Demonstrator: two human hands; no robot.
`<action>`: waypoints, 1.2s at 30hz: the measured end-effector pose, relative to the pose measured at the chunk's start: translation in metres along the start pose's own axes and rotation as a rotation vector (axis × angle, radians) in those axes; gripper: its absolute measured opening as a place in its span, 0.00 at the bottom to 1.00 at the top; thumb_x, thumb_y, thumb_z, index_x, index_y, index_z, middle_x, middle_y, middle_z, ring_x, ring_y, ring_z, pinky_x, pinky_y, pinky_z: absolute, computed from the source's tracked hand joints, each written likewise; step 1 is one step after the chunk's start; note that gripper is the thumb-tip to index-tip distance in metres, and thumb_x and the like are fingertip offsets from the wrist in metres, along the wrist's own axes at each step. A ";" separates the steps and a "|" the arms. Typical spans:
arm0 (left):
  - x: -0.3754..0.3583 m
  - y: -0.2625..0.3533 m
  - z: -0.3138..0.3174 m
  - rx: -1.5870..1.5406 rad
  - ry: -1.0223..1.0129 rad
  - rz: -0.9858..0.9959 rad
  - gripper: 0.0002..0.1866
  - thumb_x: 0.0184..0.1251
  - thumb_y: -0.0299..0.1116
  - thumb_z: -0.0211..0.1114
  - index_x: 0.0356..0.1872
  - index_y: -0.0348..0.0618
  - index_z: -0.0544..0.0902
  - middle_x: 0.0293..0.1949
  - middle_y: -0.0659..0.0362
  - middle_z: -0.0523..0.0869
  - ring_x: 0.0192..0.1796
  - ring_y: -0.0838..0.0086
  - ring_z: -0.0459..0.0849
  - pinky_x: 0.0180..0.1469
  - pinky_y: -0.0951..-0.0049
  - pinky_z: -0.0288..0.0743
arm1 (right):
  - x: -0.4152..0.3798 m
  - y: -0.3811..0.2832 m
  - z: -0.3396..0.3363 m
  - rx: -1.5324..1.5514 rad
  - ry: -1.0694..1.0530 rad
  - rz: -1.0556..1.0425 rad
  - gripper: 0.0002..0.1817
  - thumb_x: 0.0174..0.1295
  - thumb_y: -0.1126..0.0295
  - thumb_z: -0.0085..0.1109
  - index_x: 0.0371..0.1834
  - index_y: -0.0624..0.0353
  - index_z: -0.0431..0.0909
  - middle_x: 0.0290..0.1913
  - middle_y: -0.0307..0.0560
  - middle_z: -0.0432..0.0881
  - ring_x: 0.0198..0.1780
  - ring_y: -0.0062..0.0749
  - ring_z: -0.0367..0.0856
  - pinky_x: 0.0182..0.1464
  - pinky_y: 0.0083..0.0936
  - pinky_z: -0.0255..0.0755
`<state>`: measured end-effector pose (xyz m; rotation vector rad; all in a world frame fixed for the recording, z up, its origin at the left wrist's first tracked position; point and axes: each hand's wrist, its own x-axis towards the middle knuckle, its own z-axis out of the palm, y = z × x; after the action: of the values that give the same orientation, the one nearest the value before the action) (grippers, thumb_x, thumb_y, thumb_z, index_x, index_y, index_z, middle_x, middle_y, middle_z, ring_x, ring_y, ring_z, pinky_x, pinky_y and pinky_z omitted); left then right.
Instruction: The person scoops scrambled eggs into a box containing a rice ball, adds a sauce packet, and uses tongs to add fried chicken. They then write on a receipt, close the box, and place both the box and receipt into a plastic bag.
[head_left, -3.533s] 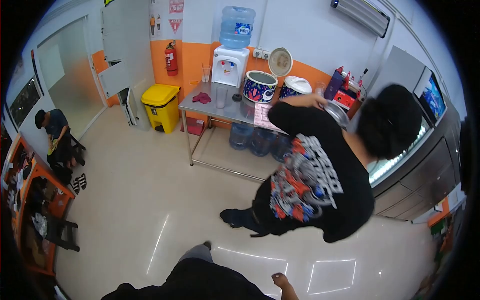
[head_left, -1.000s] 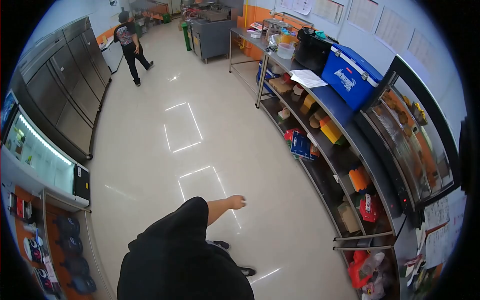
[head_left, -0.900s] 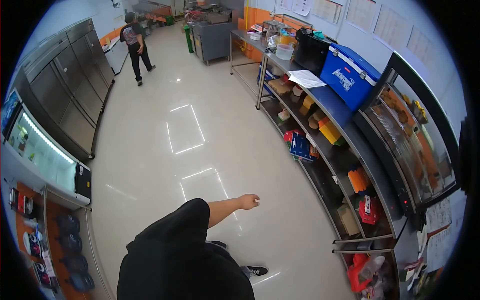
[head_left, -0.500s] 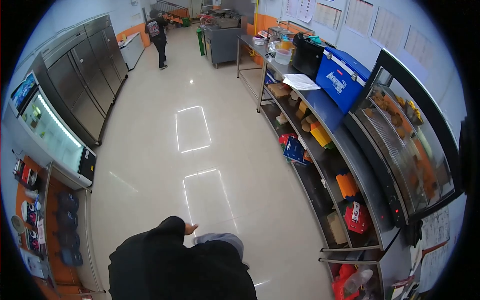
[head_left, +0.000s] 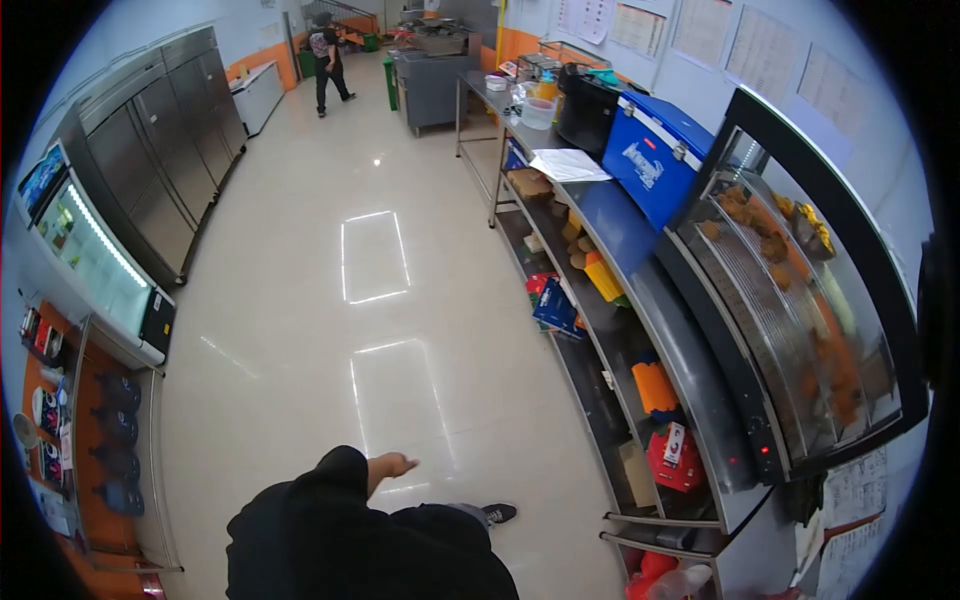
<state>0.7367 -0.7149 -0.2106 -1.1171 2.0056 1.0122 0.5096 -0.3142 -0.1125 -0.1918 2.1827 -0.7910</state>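
Observation:
My left hand point(head_left: 392, 467) reaches out of a black sleeve point(head_left: 343, 472) at the bottom, above the pale tiled floor point(head_left: 290, 390). It looks open, with loosely bent fingers, and I see nothing held in it or touching it. My right hand is out of view. A dark shoe point(head_left: 499, 513) of mine shows just to the right of the hand. Closest on the right side is a metal shelf counter point(head_left: 690, 370), well apart from the hand.
A glass food warmer point(head_left: 790, 300) and a blue cooler box point(head_left: 655, 155) stand on the counter. Along the left are a lit display fridge point(head_left: 100, 265), steel cabinets point(head_left: 150, 140) and a rack of water jugs point(head_left: 120, 430). Far ahead, a person point(head_left: 326, 65) is walking.
My left hand has swung farther forward and shows more beyond the sleeve. My shoe has come into view. The counter appears nearer, and the far person has changed stride and turned.

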 end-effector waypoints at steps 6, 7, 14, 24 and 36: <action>0.023 0.210 -0.022 0.134 0.187 0.420 0.26 0.48 0.24 0.61 0.54 0.44 0.84 0.53 0.45 0.85 0.58 0.51 0.81 0.63 0.59 0.74 | 0.017 0.007 -0.053 0.030 0.050 0.058 0.24 0.67 0.50 0.54 0.41 0.63 0.83 0.42 0.61 0.85 0.44 0.51 0.85 0.46 0.41 0.78; 0.033 0.229 -0.023 0.154 0.183 0.437 0.27 0.48 0.23 0.60 0.55 0.44 0.84 0.53 0.45 0.85 0.58 0.51 0.81 0.63 0.60 0.75 | 0.020 0.010 -0.059 0.037 0.059 0.069 0.24 0.67 0.50 0.54 0.41 0.63 0.83 0.42 0.61 0.85 0.44 0.51 0.85 0.46 0.41 0.78; 0.052 0.267 -0.047 0.206 0.071 0.302 0.22 0.46 0.29 0.69 0.48 0.44 0.88 0.49 0.50 0.88 0.55 0.59 0.84 0.58 0.63 0.79 | 0.023 0.043 -0.088 0.065 0.105 0.145 0.24 0.67 0.49 0.53 0.40 0.63 0.83 0.41 0.61 0.85 0.42 0.52 0.85 0.45 0.41 0.78; 0.013 0.160 -0.028 0.020 0.010 -0.165 0.26 0.69 0.56 0.58 0.27 0.41 0.88 0.26 0.53 0.89 0.28 0.65 0.88 0.35 0.62 0.83 | -0.099 0.199 -0.086 0.058 0.196 0.303 0.25 0.68 0.49 0.53 0.40 0.64 0.82 0.40 0.61 0.85 0.41 0.52 0.85 0.43 0.42 0.78; 0.016 0.307 0.071 -0.018 -0.050 0.017 0.39 0.72 0.69 0.45 0.51 0.39 0.83 0.29 0.52 0.79 0.20 0.67 0.76 0.23 0.65 0.77 | -0.220 0.376 -0.030 0.825 0.456 0.696 0.15 0.63 0.61 0.63 0.43 0.64 0.83 0.30 0.51 0.87 0.28 0.33 0.86 0.33 0.31 0.81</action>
<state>0.4695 -0.5543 -0.1619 -1.0750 1.9732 1.0582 0.6805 0.0816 -0.1834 1.1832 1.8963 -1.2940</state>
